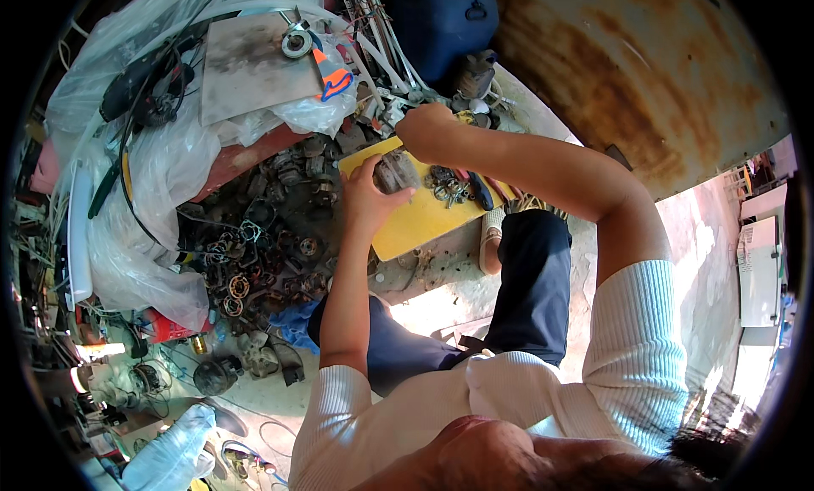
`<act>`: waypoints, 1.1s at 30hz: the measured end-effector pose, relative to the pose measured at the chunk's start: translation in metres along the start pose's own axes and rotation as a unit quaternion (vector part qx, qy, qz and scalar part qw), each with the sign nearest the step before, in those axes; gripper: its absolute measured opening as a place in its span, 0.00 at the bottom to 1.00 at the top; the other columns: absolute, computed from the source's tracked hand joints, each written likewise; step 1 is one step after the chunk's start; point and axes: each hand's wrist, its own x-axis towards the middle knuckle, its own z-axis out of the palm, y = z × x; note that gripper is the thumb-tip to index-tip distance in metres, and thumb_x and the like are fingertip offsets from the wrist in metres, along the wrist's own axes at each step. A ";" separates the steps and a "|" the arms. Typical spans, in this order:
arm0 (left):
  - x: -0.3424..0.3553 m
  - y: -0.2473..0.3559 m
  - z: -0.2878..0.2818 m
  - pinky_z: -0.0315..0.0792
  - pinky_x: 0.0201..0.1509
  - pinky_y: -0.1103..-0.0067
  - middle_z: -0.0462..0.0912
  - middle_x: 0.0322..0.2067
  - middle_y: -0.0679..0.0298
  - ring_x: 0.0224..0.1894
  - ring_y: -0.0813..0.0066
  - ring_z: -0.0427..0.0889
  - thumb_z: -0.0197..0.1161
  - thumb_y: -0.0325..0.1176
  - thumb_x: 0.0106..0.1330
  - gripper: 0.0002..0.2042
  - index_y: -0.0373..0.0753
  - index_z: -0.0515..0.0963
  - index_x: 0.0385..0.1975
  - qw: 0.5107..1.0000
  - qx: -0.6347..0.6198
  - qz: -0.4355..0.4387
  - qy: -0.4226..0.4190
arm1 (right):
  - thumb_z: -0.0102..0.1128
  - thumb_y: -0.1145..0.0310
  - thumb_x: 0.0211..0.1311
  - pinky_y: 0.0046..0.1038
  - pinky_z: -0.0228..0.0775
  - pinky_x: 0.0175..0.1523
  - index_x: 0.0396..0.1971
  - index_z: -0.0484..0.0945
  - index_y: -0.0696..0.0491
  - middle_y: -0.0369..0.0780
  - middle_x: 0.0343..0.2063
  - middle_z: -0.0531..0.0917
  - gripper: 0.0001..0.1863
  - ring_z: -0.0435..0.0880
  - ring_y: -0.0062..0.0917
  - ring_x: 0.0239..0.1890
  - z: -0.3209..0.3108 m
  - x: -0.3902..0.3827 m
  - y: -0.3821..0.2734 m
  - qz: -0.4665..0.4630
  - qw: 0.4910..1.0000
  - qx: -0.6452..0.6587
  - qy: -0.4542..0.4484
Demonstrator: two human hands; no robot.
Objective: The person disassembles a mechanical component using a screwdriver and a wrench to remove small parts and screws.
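My left hand (366,188) is wrapped round a grey, ridged, round metal part (394,174), its thumb along the near side. The part rests on or just over a yellow board (415,234) in front of my knees. Beyond it, my right hand (426,126) is closed in a fist near the board's far edge. Whatever that fist holds is hidden behind its fingers. On the board, right of the part, lies a small pile of metal rings and bits (449,186). Beside the pile is a tool with a dark blue handle (482,192), with red-handled tools (502,188) next to it.
Scrap motor parts and copper coils (246,266) cover the ground at left. Behind them, a flat grey plate (254,67) lies on plastic sheeting, with a metal ring (297,42) and an orange-and-blue piece (332,74). A blue barrel (443,25) and a rusty sheet (627,75) stand at the back.
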 end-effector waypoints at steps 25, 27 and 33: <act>0.004 0.000 0.004 0.65 0.68 0.63 0.80 0.53 0.46 0.58 0.50 0.77 0.81 0.51 0.41 0.44 0.35 0.75 0.60 0.996 0.088 -0.022 0.000 | 0.58 0.74 0.55 0.30 0.80 0.34 0.65 0.61 0.67 0.46 0.40 0.77 0.36 0.85 0.33 0.36 0.157 -0.031 -0.044 0.102 0.950 0.117 0.270; 0.002 0.001 0.003 0.66 0.67 0.62 0.80 0.53 0.47 0.59 0.50 0.75 0.81 0.49 0.42 0.43 0.35 0.75 0.60 0.998 0.066 -0.019 0.005 | 0.57 0.75 0.56 0.32 0.79 0.36 0.66 0.59 0.68 0.49 0.43 0.75 0.37 0.84 0.37 0.39 0.161 -0.037 -0.048 0.107 0.935 0.172 0.290; -0.001 0.003 0.000 0.69 0.64 0.62 0.79 0.53 0.47 0.59 0.48 0.72 0.81 0.46 0.42 0.41 0.39 0.73 0.58 0.999 0.013 -0.042 0.003 | 0.53 0.75 0.60 0.41 0.78 0.43 0.69 0.58 0.63 0.53 0.46 0.75 0.35 0.83 0.49 0.42 0.159 -0.047 -0.057 0.081 0.897 0.333 0.280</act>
